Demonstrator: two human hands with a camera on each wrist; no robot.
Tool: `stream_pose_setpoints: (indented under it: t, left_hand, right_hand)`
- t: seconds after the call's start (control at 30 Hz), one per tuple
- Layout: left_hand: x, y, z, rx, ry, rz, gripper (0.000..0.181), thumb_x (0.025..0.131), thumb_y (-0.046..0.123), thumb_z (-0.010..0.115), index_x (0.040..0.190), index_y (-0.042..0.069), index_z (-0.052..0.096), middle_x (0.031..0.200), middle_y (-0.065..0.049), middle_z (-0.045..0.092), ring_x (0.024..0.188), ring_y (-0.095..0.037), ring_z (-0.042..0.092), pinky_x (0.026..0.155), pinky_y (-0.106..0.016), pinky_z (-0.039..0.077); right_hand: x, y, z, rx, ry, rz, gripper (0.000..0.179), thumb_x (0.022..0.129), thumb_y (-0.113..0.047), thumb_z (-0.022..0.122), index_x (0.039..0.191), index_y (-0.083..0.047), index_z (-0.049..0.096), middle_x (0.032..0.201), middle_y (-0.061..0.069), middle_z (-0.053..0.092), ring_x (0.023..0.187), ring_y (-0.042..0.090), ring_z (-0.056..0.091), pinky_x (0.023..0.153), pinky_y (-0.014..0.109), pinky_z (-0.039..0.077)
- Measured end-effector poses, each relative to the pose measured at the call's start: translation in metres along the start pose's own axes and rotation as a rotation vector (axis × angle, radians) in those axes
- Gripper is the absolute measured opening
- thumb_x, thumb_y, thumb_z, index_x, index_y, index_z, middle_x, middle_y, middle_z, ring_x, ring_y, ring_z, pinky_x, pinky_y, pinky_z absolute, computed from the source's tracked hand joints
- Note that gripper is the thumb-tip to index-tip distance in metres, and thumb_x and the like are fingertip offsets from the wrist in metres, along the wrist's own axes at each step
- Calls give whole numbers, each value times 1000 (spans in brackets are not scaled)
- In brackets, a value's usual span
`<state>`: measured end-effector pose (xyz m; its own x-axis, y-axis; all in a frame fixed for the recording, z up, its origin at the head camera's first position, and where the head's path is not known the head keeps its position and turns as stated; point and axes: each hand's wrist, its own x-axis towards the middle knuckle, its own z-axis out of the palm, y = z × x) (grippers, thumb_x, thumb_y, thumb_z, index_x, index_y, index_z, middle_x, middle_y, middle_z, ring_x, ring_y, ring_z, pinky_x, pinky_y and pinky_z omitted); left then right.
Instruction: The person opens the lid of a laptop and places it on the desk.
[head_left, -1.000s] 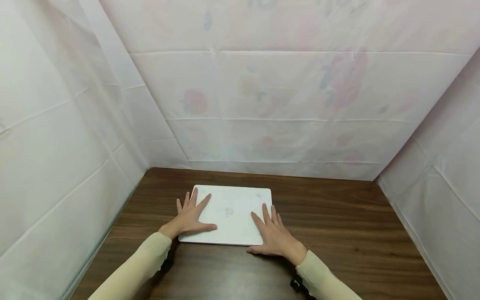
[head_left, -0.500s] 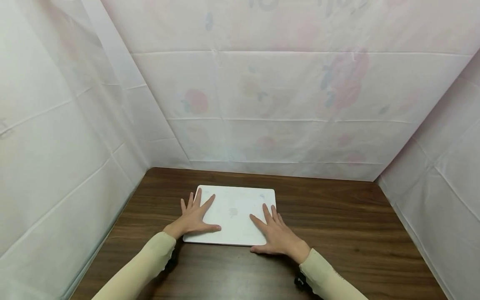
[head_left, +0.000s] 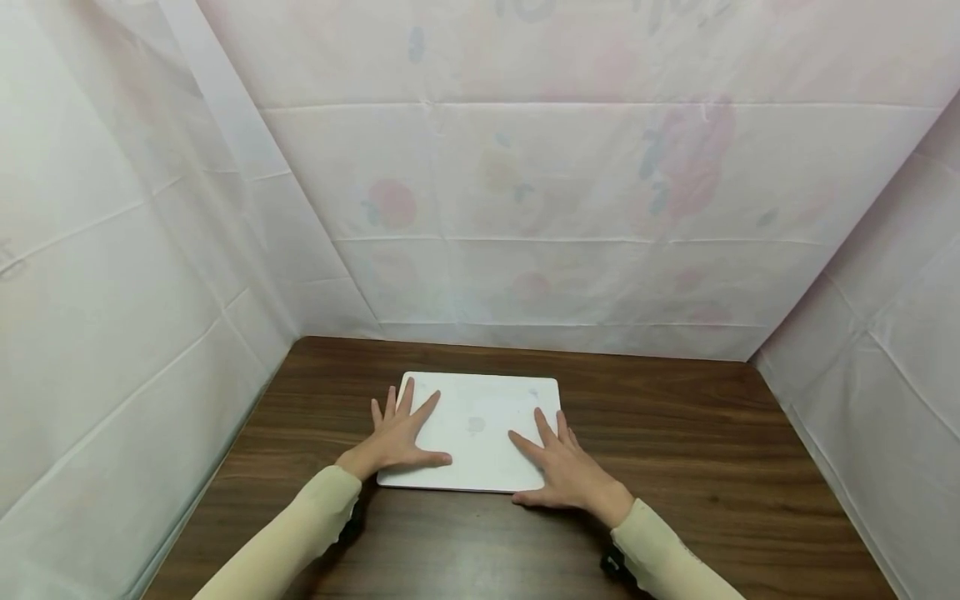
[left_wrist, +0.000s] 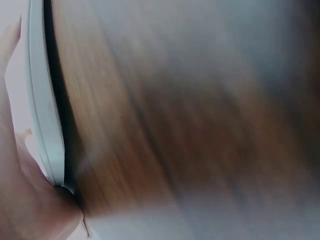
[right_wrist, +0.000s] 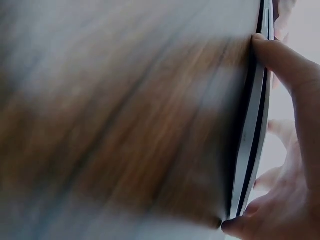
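A closed white laptop (head_left: 480,397) with a faint apple logo lies flat on the wooden table. Across its left side my left hand (head_left: 398,438) rests with fingers spread, the thumb pointing in over the lid. My right hand (head_left: 567,472) lies splayed on the right side, its thumb by the front edge. In the left wrist view, the palm sits against the corner of the laptop (left_wrist: 45,110). The right wrist view has the thumb (right_wrist: 285,62) touching the front edge of the laptop (right_wrist: 246,145), where a dark line separates lid and base.
The dark brown table (head_left: 697,450) extends around the laptop on all sides. White fabric with faded fruit prints (head_left: 525,283) hangs behind it, and plain-looking white sheets (head_left: 150,333) close off left and right. Dark wrist cameras (head_left: 612,560) sit under the cuffs.
The laptop has slid a little to the right along the table, and both hands have moved along with it. Their spread pose looks nearly the same.
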<state>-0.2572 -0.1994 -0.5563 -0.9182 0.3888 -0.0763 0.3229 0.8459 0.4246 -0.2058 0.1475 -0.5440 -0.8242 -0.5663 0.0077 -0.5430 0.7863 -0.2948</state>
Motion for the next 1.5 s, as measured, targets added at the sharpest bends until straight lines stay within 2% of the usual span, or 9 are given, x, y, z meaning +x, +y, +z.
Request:
stream_pose_setpoints:
  t: [0.2, 0.37, 0.53, 0.93, 1.5]
  left_hand:
    - [2, 6, 2, 7, -11, 2, 120, 73, 83, 70, 166, 27, 21, 170, -26, -15, 150, -63, -13, 109, -84, -10]
    - [5, 11, 4, -2, -18, 6, 120, 72, 83, 71, 166, 28, 20, 170, -26, -16, 150, -63, -14, 109, -84, -10]
    - [7, 15, 7, 14, -36, -2, 120, 73, 84, 69, 167, 30, 17, 170, -23, -19, 150, -61, -16, 109, -83, -12]
    - [12, 25, 11, 25, -42, 6, 120, 74, 84, 68, 167, 29, 16, 169, -26, -19, 150, -61, -18, 111, -82, -11]
    - [16, 40, 16, 22, -48, 15, 120, 75, 84, 68, 167, 28, 16, 169, -25, -18, 149, -61, -18, 112, -81, -10]
  right_hand:
    - [-5, 4, -1, 9, 10, 10, 94, 83, -73, 71, 159, -28, 42, 167, 33, 15, 144, 72, 11, 97, 68, 50]
    - [-9, 9, -1, -9, 31, 6, 95, 82, -74, 72, 159, -28, 42, 166, 34, 17, 143, 73, 14, 99, 69, 49]
    - [-12, 13, -1, -8, 52, -2, 94, 81, -72, 73, 158, -26, 44, 165, 35, 19, 141, 74, 16, 94, 69, 51]
    - [-20, 21, -6, 28, 25, 27, 95, 80, -72, 74, 158, -27, 44, 167, 33, 17, 144, 72, 13, 89, 71, 52]
    - [-30, 29, -15, 103, -36, 64, 95, 82, -68, 76, 160, -27, 41, 169, 30, 10, 148, 67, 4, 92, 72, 51]
